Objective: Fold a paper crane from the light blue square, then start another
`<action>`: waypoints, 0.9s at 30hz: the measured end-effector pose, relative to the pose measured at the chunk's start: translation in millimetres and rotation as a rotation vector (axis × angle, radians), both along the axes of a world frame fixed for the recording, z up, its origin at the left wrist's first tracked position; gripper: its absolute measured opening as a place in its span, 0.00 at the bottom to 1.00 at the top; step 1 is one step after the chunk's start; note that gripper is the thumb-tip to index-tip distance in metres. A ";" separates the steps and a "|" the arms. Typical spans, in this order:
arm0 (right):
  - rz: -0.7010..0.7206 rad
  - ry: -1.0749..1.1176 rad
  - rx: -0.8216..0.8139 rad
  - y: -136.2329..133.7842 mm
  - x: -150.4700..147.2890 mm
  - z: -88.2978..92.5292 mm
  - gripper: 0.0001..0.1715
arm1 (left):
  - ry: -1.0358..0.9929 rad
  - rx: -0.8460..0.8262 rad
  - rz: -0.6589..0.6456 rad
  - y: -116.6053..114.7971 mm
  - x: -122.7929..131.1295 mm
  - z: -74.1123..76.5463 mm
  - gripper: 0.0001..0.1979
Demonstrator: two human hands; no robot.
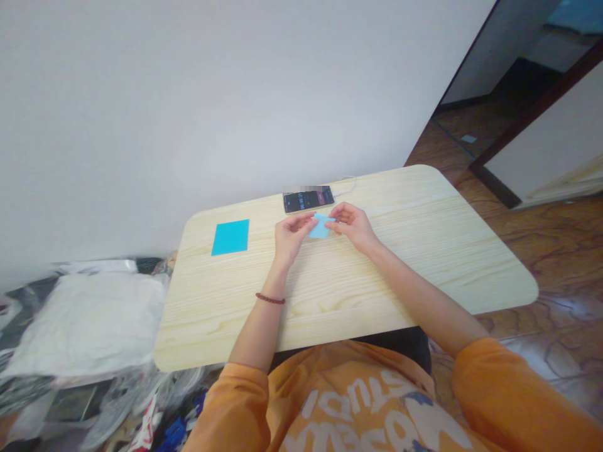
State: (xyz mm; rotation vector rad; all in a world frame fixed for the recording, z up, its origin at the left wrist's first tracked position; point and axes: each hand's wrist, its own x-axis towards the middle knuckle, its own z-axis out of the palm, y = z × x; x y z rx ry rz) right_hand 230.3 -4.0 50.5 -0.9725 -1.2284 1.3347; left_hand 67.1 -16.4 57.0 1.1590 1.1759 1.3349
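Observation:
A small light blue piece of paper [320, 227] is held between both hands just above the light wooden table [424, 251]. My left hand [291, 237] pinches its left edge, with a dark red bead bracelet on that wrist. My right hand [352, 225] pinches its right side with the fingers bent. A brighter blue paper square [230, 237] lies flat on the table to the left, apart from both hands.
A black phone [308, 199] with a lit screen lies beyond the hands near the wall, with a white cable [346, 186] plugged in. White plastic bags [85, 320] are piled on the floor at the left. A doorway opens at the far right.

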 end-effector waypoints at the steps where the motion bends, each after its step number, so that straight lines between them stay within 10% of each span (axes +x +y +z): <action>1: -0.003 0.005 -0.001 0.0 0.1 0.1 0.25 | -0.007 0.001 0.012 0.3 0.3 -0.8 0.16; 27: -0.042 -0.011 -0.076 -1.8 0.2 2.8 0.19 | -0.017 0.057 0.077 -1.6 5.4 -5.3 0.11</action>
